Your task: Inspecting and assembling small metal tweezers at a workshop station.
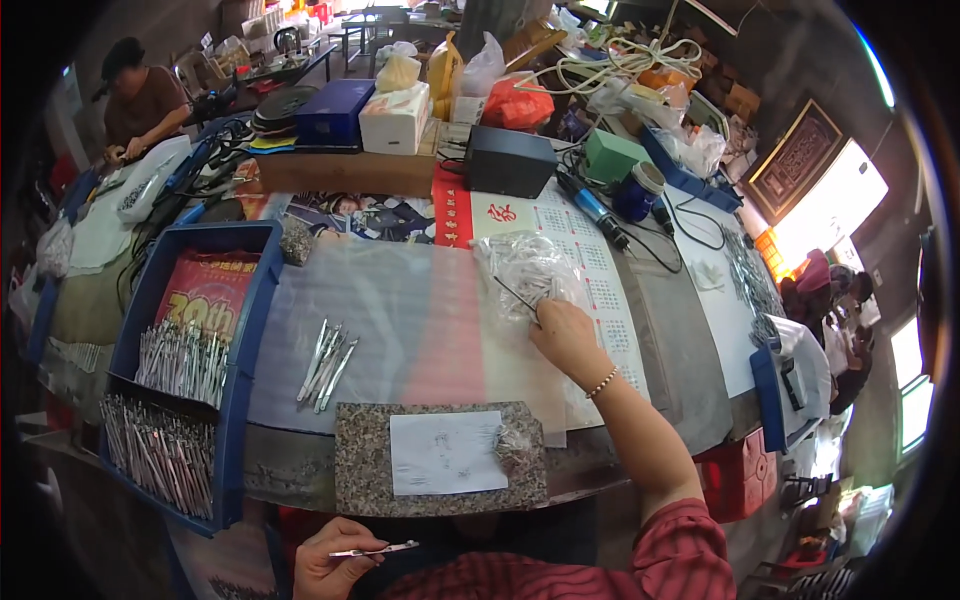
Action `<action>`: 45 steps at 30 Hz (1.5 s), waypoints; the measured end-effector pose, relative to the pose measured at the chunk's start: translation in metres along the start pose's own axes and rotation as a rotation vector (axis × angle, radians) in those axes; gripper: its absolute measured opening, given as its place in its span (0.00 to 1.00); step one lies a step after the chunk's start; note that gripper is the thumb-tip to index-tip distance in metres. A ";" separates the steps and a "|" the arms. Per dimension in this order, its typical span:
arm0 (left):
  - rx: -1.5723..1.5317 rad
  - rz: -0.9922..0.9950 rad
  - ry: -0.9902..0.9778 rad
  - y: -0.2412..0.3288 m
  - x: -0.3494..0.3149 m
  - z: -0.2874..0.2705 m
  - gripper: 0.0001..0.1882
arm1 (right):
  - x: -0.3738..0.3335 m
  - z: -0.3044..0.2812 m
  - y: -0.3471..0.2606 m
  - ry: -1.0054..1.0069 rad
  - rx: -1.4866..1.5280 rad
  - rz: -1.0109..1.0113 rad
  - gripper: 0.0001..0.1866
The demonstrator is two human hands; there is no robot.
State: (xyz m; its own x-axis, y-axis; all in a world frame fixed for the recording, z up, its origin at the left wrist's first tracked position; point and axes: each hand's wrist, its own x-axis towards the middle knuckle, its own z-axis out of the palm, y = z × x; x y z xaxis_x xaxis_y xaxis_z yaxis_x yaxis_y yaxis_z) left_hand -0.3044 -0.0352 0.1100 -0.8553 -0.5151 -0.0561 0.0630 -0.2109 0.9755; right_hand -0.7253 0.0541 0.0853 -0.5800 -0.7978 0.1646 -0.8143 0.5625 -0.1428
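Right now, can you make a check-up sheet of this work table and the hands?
Surface: table covered with a clear plastic sheet and a calendar.
Job's things: loose metal pieces on the sheet; bag of pieces; blue tray full of them.
Clutter: stone slab with paper, tissue box, black box.
Grips: right hand reaches into the bag; left hand pinches one thin metal piece.
Cables: black cord on the right.
Surroundings: a person works at the far left.
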 end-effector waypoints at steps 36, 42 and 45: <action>-0.301 -0.331 -0.191 -0.022 0.052 0.098 0.09 | -0.193 -0.045 -0.087 0.220 0.934 -0.516 0.15; -0.130 -0.209 -0.128 -0.020 0.043 0.101 0.06 | -0.216 -0.046 -0.094 -0.010 1.240 -0.074 0.12; -0.114 -0.184 -0.131 -0.022 0.041 0.100 0.08 | -0.215 -0.046 -0.098 -0.003 1.209 -0.017 0.09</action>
State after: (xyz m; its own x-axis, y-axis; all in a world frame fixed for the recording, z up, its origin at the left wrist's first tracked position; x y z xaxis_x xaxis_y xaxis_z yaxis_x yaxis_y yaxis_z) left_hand -0.3926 0.0317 0.1071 -0.9167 -0.3487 -0.1950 -0.0486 -0.3873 0.9207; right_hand -0.5211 0.1806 0.1092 -0.5684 -0.8044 0.1731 -0.2749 -0.0127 -0.9614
